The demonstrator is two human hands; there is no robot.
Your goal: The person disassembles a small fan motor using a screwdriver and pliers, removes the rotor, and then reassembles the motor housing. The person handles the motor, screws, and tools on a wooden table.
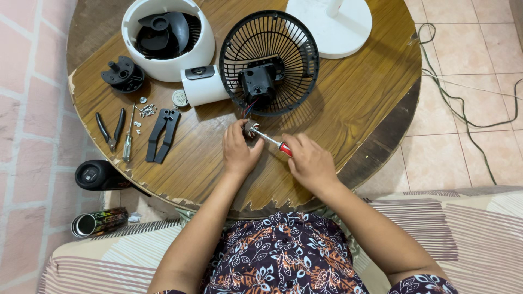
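My left hand [238, 151] grips a small metal motor part [250, 128] on the round wooden table [348, 109]. In my right hand [309, 162] is a red-handled screwdriver [275, 142], its shaft pointing left onto that part. Coloured wires run from the part up to the black fan guard [269, 62] with its motor block, which lies just beyond my hands. A white cylinder housing [202, 84] sits against the guard's left side.
A white round fan shell [168, 38] with black blades stands at back left, a white base [332, 24] at back right. Black mount [123, 73], loose screws [147, 110], pliers [110, 129], a small screwdriver [128, 141] and black bracket [162, 133] lie left. Cable trails on the floor at right.
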